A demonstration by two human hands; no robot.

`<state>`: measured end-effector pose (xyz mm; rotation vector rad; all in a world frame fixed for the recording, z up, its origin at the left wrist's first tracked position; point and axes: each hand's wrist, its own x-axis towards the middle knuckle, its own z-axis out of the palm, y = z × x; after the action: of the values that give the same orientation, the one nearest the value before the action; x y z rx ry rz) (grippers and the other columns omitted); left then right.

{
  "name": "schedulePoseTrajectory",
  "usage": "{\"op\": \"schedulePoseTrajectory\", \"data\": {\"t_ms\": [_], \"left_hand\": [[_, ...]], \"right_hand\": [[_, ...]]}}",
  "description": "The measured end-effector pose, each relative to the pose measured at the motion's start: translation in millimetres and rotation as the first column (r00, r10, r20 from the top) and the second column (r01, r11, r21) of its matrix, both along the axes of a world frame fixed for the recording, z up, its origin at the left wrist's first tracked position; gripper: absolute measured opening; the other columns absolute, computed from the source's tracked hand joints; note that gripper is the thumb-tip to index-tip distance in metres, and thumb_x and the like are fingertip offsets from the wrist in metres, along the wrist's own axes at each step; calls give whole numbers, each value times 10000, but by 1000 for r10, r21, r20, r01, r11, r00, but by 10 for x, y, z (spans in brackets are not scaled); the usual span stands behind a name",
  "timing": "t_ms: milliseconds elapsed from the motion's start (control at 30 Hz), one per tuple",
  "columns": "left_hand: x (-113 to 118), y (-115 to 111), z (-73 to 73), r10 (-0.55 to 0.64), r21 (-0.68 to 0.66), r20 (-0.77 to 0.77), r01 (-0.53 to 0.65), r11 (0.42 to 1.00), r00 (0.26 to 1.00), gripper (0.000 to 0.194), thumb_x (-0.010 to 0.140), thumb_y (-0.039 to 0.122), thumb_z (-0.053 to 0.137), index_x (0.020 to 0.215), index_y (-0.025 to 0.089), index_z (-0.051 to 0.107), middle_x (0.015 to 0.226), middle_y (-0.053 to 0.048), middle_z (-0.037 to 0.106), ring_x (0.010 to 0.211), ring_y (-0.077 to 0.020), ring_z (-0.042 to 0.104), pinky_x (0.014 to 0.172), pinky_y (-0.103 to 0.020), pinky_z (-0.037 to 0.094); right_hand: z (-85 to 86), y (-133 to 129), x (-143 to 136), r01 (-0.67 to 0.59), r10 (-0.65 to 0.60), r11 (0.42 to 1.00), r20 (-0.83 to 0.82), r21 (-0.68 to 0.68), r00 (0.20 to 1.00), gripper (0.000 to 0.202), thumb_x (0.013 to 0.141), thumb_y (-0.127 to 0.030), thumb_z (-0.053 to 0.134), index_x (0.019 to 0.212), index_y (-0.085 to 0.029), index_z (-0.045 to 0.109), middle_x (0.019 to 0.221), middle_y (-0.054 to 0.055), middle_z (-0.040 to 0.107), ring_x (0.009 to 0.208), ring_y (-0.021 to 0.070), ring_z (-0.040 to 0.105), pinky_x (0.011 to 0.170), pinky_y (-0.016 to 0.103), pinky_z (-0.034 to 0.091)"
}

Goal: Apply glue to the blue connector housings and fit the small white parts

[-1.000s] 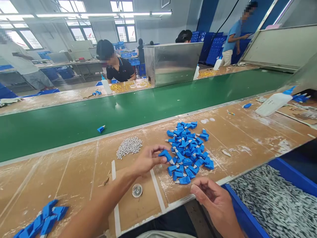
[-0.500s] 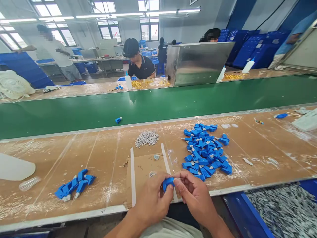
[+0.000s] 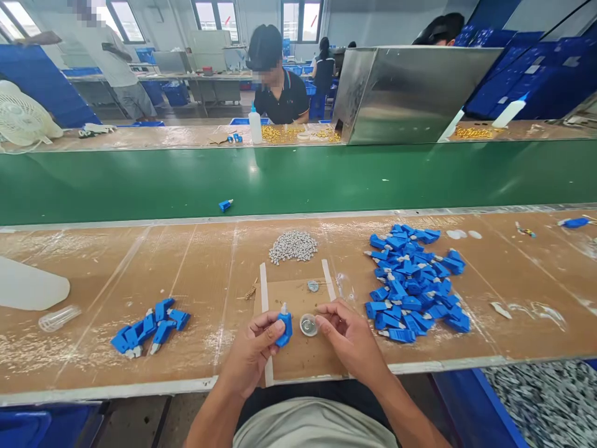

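Note:
My left hand (image 3: 254, 348) grips a small blue plastic part (image 3: 284, 328) between thumb and fingers, its pale tip pointing up. My right hand (image 3: 349, 336) is at the right rim of a small round dish (image 3: 308, 325) with clear contents. The thumb and forefinger there are bent close together; what they hold, if anything, is too small to make out. Under both hands lies a cardboard sheet (image 3: 293, 364) with white tape strips along its sides. A small bluish blob with a thin stick (image 3: 313, 285) rests behind the dish.
Pale grey pellets (image 3: 293, 247) are heaped behind the cardboard. A large pile of blue parts (image 3: 410, 280) lies right, a smaller group (image 3: 149, 326) left. A white bottle (image 3: 32, 283) and clear tube (image 3: 59, 318) are far left. Beyond runs a green belt (image 3: 298, 177); a co-worker (image 3: 284, 93) sits opposite.
My hands have moved apart. The left has carried the blue part leftward and turned it tip up; the right has let go of it and is now beside the dish. My view has tilted down.

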<state>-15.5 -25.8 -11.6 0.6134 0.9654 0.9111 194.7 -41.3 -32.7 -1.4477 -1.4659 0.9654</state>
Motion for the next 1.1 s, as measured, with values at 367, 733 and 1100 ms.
{"op": "schedulePoseTrajectory", "data": {"t_ms": [367,733,1100], "left_hand": [[-37,105,-142,51,-62,97,-45,997,994,267,744,330,843,852,110,736,747,-7,559,615,-50,446,486,-130,345],[35,69,-40,4,-89,159,11,996,987,330,814,414,768,879,92,740,732,-44,651,562,-53,560,483,-115,422],[226,-26,23,-164,-102,293,201,974,942,319,848,395,736,864,77,709,706,-45,619,540,-49,563,483,-108,406]], "right_hand": [[40,48,-70,-103,82,991,227,81,970,162,978,-277,550,897,-203,669,830,23,545,672,166,526,621,298,412],[202,-10,39,-115,93,985,162,132,982,143,998,-266,529,895,-226,619,892,32,612,803,189,578,718,313,447],[622,-137,49,70,-38,961,-125,268,991,79,972,-182,575,971,-246,622,946,25,670,920,179,626,789,289,507]]}}
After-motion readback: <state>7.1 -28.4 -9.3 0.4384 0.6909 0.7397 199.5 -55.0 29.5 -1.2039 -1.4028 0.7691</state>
